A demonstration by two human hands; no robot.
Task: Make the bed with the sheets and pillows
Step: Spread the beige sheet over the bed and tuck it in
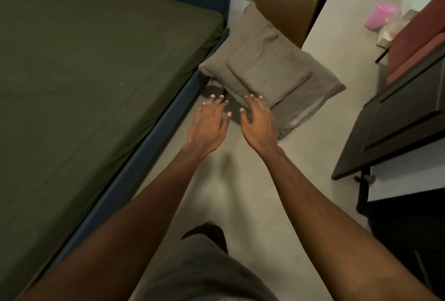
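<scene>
Head view: left hand (208, 125) and right hand (258, 123), fingers spread, near pillows (269, 69).

Both arms stretched forward, left hand (209, 124) and right hand (258, 120) empty, fingers spread, near the stacked beige pillows (269, 69) on a brown chair (286, 4). Bed (96, 64) at left wears an olive fitted sheet.

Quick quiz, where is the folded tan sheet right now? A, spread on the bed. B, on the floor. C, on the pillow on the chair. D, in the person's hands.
C: the folded sheet lies on top of the pillow on the brown chair, while the left hand and right hand hold nothing.
</scene>
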